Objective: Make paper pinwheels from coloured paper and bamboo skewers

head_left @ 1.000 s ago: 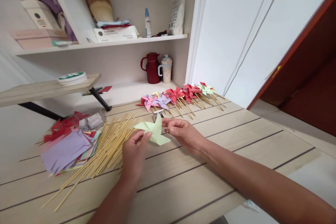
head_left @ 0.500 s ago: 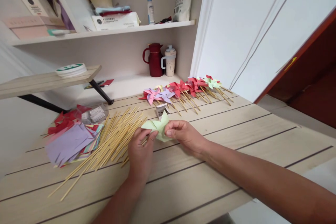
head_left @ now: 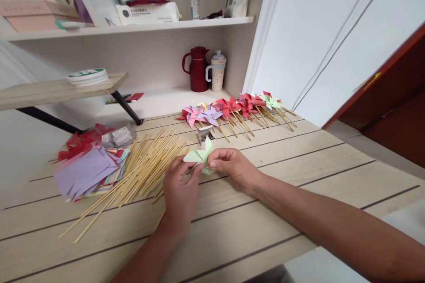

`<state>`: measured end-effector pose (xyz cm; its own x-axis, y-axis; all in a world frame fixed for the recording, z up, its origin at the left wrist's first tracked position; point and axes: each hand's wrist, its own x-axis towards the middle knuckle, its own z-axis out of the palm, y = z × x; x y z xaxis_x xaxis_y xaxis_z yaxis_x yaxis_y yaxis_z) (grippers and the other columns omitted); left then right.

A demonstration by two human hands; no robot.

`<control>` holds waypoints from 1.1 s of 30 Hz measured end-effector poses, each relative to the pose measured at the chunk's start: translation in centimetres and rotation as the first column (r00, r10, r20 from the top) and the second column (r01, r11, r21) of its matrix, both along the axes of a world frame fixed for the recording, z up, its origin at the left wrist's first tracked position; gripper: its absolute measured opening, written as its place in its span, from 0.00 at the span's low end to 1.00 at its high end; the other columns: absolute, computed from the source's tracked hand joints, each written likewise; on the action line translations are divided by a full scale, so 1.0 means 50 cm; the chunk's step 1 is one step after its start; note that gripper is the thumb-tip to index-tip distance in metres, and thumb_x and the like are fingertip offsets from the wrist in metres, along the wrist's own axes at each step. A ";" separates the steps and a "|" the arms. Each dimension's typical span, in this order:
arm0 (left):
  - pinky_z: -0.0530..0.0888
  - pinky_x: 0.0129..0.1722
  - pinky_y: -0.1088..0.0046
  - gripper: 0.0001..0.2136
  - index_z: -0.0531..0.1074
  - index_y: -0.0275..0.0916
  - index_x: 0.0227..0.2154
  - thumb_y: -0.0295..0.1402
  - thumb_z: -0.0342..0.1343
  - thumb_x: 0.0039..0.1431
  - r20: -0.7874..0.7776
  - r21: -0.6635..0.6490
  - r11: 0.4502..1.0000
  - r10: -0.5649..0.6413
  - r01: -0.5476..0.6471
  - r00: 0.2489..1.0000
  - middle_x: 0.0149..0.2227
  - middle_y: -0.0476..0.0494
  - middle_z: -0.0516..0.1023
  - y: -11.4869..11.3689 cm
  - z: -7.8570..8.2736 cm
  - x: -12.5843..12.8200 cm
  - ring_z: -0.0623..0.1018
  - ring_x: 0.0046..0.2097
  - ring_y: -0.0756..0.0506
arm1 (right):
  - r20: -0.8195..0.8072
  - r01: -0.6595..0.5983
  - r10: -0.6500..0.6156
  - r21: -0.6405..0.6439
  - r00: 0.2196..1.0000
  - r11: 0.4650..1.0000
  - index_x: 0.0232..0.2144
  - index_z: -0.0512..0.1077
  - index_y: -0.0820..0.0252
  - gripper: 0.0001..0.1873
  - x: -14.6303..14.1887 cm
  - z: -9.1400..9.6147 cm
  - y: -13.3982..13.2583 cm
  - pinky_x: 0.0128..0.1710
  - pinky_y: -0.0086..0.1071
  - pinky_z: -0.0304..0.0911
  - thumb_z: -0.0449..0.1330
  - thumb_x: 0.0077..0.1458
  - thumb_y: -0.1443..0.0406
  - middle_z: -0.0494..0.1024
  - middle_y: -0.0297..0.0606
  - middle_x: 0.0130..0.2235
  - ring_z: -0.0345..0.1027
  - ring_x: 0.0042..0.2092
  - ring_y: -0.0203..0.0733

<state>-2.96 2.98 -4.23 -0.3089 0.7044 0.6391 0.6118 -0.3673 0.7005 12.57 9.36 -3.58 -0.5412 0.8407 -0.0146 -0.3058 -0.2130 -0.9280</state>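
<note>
A pale green paper pinwheel [head_left: 199, 155] is held between my two hands above the table, its folded blades pointing up and to the left. My left hand [head_left: 182, 181] pinches its lower left side between thumb and fingers. On the right side, my right hand [head_left: 230, 166] grips the paper with thumb and index finger. Part of a wooden stick shows beneath my left wrist. Just behind the pinwheel stands a small open box [head_left: 206, 134] with dark contents. Many loose wooden sticks [head_left: 146, 170] lie to the left of my left hand.
Finished pinwheels [head_left: 229, 108] on sticks lie in a row at the table's back. Purple paper sheets [head_left: 86, 172], red paper pieces [head_left: 79, 148] and a clear plastic box [head_left: 119, 136] are at the left. A red jug [head_left: 198, 70] and a cup [head_left: 217, 73] stand behind.
The view has tilted slightly downward. My left hand and the green pinwheel's left blade have shifted a little to the right; both hands keep their hold on the paper.
</note>
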 end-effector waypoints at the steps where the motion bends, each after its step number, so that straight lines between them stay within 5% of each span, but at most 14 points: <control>1: 0.71 0.38 0.70 0.04 0.78 0.42 0.27 0.33 0.64 0.56 -0.004 0.000 1.000 -0.003 0.003 1.000 0.31 0.49 0.78 -0.001 0.001 0.001 0.77 0.35 0.47 | 0.001 -0.003 0.003 0.006 1.000 1.000 0.24 0.78 0.61 0.16 0.000 -0.001 0.000 0.34 0.32 0.55 0.77 0.39 0.57 0.74 0.32 0.24 0.60 0.29 0.34; 33: 0.73 0.38 0.71 0.04 0.79 0.43 0.28 0.33 0.63 0.57 0.128 -0.100 0.993 -0.046 0.059 0.991 0.32 0.48 0.80 -0.020 0.019 0.016 0.78 0.35 0.47 | 0.024 0.078 -0.079 0.053 0.997 0.996 0.24 0.77 0.60 0.16 -0.001 0.007 -0.005 0.33 0.31 0.56 0.77 0.39 0.58 0.75 0.32 0.26 0.62 0.29 0.34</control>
<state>-2.16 1.98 -3.29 -0.3423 0.7823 0.5205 0.4986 -0.3183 0.8063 12.54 9.11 -3.26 -0.4733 0.8807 0.0167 -0.2953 -0.1407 -0.9450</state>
